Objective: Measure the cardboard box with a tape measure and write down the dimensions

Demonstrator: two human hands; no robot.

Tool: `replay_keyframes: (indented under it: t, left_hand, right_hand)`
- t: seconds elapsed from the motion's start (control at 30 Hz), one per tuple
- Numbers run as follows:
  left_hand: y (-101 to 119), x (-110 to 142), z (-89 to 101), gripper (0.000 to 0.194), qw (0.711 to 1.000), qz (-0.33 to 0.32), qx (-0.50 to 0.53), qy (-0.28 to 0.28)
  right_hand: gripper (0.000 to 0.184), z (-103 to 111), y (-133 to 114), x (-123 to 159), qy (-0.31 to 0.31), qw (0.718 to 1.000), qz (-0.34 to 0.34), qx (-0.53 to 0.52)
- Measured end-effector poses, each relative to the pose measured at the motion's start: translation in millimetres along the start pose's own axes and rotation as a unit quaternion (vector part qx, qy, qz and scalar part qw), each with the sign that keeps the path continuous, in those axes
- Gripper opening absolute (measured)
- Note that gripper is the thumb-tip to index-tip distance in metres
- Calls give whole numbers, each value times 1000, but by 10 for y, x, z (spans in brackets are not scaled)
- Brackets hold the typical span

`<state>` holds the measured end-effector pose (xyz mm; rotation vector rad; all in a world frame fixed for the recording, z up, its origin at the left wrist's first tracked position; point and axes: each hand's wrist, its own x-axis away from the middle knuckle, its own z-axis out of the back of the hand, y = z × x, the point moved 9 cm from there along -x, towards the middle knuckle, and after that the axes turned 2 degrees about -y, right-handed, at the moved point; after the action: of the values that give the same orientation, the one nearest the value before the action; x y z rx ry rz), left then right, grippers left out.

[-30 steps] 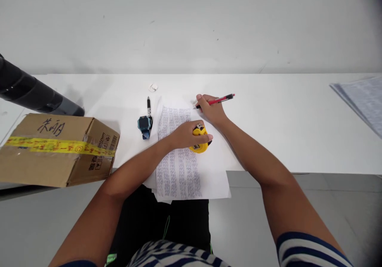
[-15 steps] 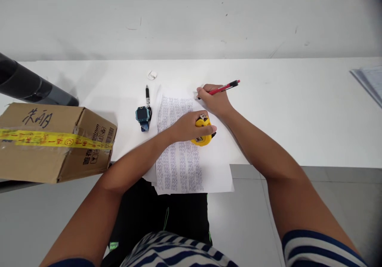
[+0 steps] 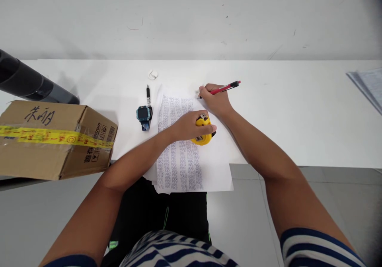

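My left hand (image 3: 191, 126) is closed around a yellow tape measure (image 3: 203, 139) on a sheet of paper (image 3: 185, 171). Columns of dense handwriting cover much of that sheet, which overhangs the table's near edge with other sheets under it. Close to the sheet's far right corner, my right hand (image 3: 217, 100) grips a red and black pen (image 3: 225, 88) in a writing hold, its tip low at the paper. The paper under both hands is partly hidden.
To the left stands a taped cardboard box (image 3: 36, 151), with a dark cylinder (image 3: 38, 86) behind it. A smartwatch (image 3: 143, 115), a second pen (image 3: 148, 94) and a small white item (image 3: 152, 75) lie left of the paper. More papers (image 3: 368, 84) rest at the far right.
The whole view has shifted, so the table appears higher in the picture than a second ago. Both hands keep their grips, with the right hand still at the sheet's far right corner.
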<state>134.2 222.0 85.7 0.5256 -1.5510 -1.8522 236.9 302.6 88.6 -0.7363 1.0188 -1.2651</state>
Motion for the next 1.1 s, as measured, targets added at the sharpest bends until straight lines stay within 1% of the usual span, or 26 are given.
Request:
replay_keyframes:
  t: [0.1, 0.2, 0.27, 0.4, 0.57, 0.63, 0.77, 1.1]
  left_hand:
    - [4, 1, -7, 33, 1000, 0, -2, -2]
    - [2, -1, -11, 33, 1000, 1, 0, -1]
    - [-1, 0, -11, 33, 1000, 2, 4, 0]
    - [8, 5, -17, 34, 1000, 4, 8, -5]
    - [17, 6, -18, 34, 1000, 5, 10, -5]
    - [16, 3, -19, 34, 1000, 4, 12, -3]
    - [16, 5, -25, 33, 1000, 4, 11, -7]
    - [22, 4, -25, 31, 1000, 2, 8, -6]
  right_hand:
    - [32, -13, 10, 8, -8, 1000, -18, -19]
    - [33, 8, -2, 17, 6, 999, -26, -24]
    - [34, 20, -7, 20, 13, 999, -26, -23]
    - [35, 14, -1, 22, 7, 1000, -18, -23]
    - [37, 70, -3, 30, 41, 999, -7, -8]
    - [37, 66, -10, 29, 39, 999, -2, -3]
    - [36, 30, 4, 22, 13, 1000, -7, -12]
    - [36, 49, -3, 27, 27, 1000, 0, -7]
